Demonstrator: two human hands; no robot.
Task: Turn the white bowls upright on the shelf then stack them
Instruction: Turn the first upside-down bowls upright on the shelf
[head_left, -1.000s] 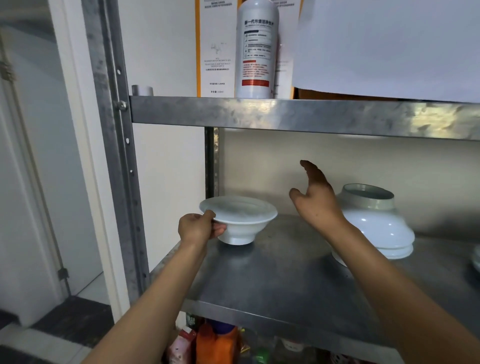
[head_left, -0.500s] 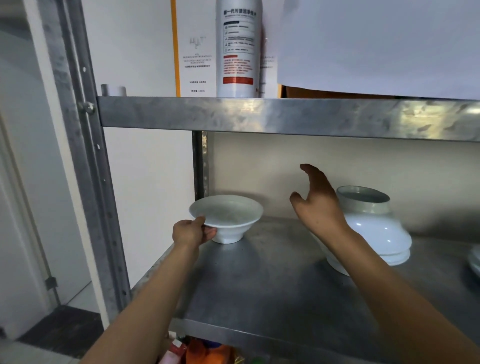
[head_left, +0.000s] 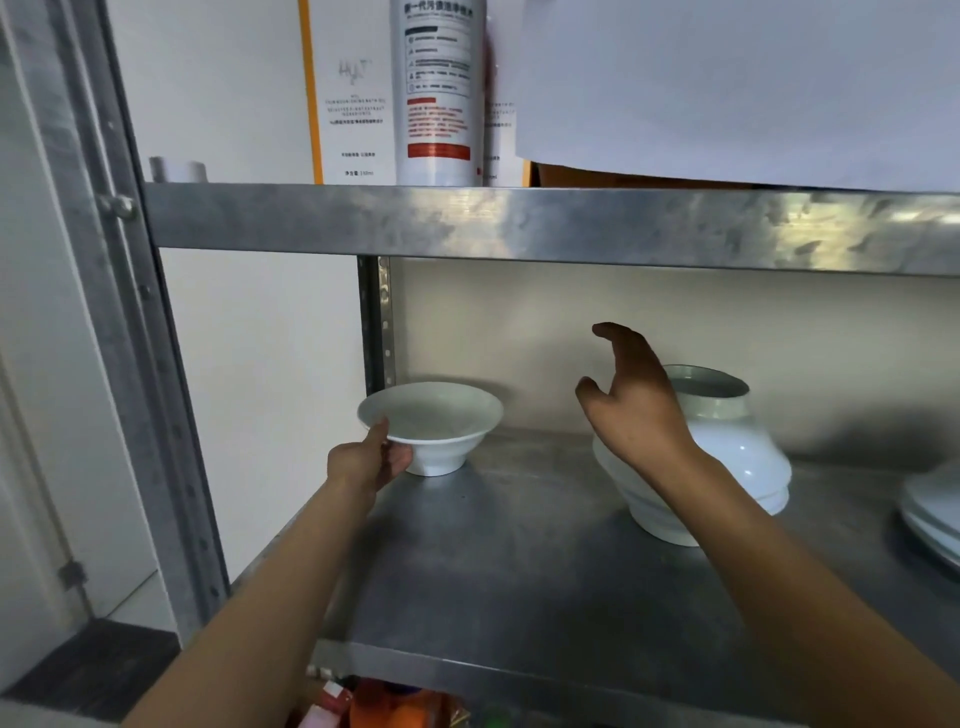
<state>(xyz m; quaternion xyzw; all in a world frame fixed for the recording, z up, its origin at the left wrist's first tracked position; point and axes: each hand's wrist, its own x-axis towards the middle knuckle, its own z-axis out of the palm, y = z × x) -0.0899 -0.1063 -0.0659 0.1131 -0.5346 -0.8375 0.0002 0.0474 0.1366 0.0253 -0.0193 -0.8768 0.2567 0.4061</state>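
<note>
A small white bowl with a wide flared rim and narrow foot stands upright at the back left of a grey metal shelf. The left hand pinches its near rim, thumb on top and fingers curled beneath. To the right, a stack of upside-down white bowls rests on the shelf, glossy, foot ring uppermost. The right hand hovers in front of the stack with fingers spread and loose, holding nothing. At the far right edge lie more white dishes.
</note>
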